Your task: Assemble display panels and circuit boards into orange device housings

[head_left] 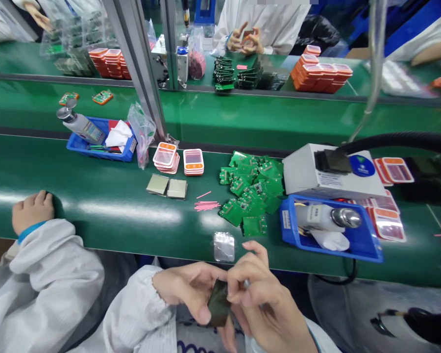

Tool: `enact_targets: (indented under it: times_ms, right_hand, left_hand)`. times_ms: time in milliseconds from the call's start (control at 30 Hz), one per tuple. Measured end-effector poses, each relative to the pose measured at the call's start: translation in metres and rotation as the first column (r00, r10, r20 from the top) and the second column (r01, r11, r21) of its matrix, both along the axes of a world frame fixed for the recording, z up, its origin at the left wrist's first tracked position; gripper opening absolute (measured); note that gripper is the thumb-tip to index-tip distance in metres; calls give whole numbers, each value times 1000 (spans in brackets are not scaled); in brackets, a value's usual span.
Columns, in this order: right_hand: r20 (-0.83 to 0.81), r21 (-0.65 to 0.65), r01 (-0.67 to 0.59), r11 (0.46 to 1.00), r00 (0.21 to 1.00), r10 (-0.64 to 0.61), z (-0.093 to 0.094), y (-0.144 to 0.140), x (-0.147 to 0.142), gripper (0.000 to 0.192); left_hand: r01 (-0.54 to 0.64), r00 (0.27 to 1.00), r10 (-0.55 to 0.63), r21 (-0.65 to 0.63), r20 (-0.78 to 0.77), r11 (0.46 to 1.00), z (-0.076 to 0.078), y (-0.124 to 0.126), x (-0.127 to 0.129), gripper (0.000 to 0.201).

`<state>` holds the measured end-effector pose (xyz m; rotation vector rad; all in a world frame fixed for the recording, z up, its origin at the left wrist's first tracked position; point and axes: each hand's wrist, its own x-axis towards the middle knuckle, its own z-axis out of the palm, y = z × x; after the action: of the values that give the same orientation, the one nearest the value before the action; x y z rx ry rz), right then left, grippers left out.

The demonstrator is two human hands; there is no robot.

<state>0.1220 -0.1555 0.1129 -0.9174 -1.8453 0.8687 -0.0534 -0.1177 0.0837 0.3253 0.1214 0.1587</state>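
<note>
Below the table's near edge, my left hand [185, 289] grips a small dark rectangular panel [218, 304] from the left side. My right hand [264, 296] pinches the panel's top right edge, and a small metallic tip shows between its fingers. A shiny clear film piece [224, 246] lies on the green table [106, 211] just above my hands. A pile of green circuit boards [252, 189] sits beyond it, with thin pink strips [207, 205] to its left. Two grey square panels [167, 187] lie further left.
A co-worker's hand [33, 211] in a white sleeve rests at the table's left edge. Blue trays hold bottles at left [77, 144] and right [367, 247]. A white box [305, 171] with a black hose [400, 139] stands right. Orange-framed stacks [178, 159] sit mid-table. Another person works across the belt.
</note>
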Motion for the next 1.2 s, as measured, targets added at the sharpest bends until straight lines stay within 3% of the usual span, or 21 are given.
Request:
enact_targets:
  times_ms: [200, 367, 667, 767, 900, 1067, 1200]
  right_hand:
    - [13, 6, -27, 1000, 1000, 27, 0, -2, 1, 29]
    - [-13, 26, -8, 1000, 1000, 9, 5, -1, -1, 30]
    - [-181, -19, 106, 994, 978, -108, 27, 7, -2, 35]
    - [-301, -57, 155, 986, 939, -165, 29, 13, 1, 36]
    - [-378, -76, 195, 978, 902, -209, 26, 21, 9, 36]
    - [-394, -85, 245, 966, 882, -258, 25, 25, 16, 35]
    - [-424, -128, 193, 973, 876, -229, 24, 22, 20, 38]
  left_hand:
    - [-1, 994, 19, 158, -110, 987, 11, 5, -6, 51]
    - [19, 988, 14, 205, -156, 979, 6, 6, -13, 67]
    - [-44, 999, 42, 105, 17, 994, -9, -1, -17, 82]
    - [-109, 994, 107, 50, 38, 993, -2, -3, -12, 85]
    - [-212, 974, 206, 69, 92, 975, 12, 0, -3, 85]
    - [-237, 970, 234, 39, 71, 971, 26, 3, 1, 77]
    - [-191, 978, 190, 1, 87, 982, 36, 4, 2, 90]
